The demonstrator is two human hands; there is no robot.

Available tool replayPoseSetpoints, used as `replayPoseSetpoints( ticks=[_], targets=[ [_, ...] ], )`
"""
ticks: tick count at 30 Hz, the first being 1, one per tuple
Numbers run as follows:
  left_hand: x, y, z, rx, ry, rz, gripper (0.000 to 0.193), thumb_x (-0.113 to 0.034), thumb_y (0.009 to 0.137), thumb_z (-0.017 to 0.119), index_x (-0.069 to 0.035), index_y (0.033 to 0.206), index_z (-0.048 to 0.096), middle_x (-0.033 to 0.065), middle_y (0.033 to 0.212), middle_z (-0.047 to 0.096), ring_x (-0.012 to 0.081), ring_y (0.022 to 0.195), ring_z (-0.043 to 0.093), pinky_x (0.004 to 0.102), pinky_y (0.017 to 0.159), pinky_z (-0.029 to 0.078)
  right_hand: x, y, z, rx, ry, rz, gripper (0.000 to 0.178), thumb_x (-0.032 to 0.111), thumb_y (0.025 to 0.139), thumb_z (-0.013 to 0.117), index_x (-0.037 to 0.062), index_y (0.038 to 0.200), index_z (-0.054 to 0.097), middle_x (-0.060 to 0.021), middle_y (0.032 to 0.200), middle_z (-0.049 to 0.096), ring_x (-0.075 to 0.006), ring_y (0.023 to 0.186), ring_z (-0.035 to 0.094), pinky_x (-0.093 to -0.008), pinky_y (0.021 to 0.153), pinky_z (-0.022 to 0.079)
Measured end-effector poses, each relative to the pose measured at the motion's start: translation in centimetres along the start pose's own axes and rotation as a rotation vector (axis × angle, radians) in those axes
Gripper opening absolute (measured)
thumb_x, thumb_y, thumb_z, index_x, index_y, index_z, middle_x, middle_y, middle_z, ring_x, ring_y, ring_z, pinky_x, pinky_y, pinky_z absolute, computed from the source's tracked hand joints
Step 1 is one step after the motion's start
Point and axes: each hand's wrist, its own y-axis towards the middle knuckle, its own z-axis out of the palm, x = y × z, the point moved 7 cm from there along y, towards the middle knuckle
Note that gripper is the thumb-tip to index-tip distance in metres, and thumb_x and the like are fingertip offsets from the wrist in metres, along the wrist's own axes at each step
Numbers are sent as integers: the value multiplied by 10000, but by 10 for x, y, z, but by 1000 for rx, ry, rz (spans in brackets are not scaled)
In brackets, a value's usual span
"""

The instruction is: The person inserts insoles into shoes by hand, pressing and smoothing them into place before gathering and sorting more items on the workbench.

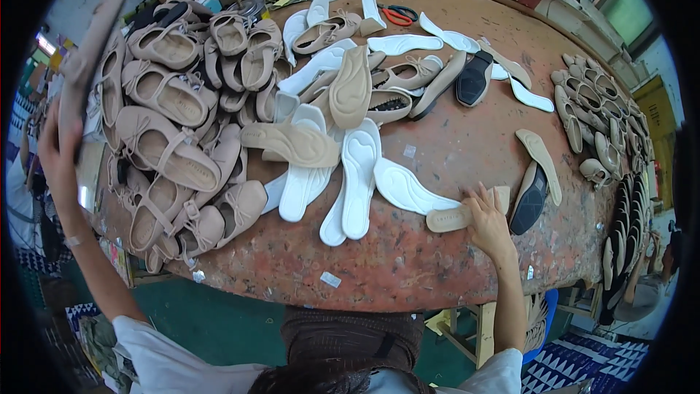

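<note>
At the table's (408, 270) near edge, right hand (490, 228) is over a beige insole (446, 220), fingers part-spread and bent, tips down at its far end; can't tell if they pinch it or just rest on it. Insole lies flat, white insole (412, 188) running up to its left end, overturned shoe (530, 203) just right of the hand. Risks: a pinch too shallow would let the insole slip; lifting leftward could drag the white one; swinging right could knock the shoe. Left hand (55, 142) is up by the shoe pile (171, 149), fingers closed round a blurred beige piece (91, 51), maybe a shoe. Lowering that carelessly could topple the pile, since shoes overlap loosely, some near the edge.
</note>
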Motion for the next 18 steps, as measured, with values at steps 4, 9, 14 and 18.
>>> replayPoseSetpoints(
  ticks=[4,9,14,18],
  targets=[
    [1,80,60,-40,1178,-80,380,-260,895,645,-101,1240,623,193,1178,634,370,1112,589,431,911,482,5,-3,-26,9,34,11,395,118,648,718,96,1035,644,-107,979,648,-292,1064,604,-463,992,440],
    [-213,34,281,354,-204,386,406,-54,823,667,-20,1221,593,180,1191,646,354,1086,625,380,936,497,20,-2,-26,-117,93,117,316,268,762,732,82,1015,696,-87,902,639,-290,841,639,-408,734,499],
    [-406,-121,392,876,-676,919,963,-492,753,752,-31,1494,347,201,1346,501,341,1293,473,507,1139,298,3,-19,-2,-87,557,453,221,203,925,595,12,1012,662,-121,839,618,-273,754,606,-385,696,485],
    [-441,-139,427,835,-643,906,858,-297,788,738,-23,1501,346,73,930,631,257,921,632,482,1043,396,-16,-42,10,-87,1332,634,401,312,1048,433,-13,955,649,-33,756,611,-110,685,545,-294,632,443]
  ],
)
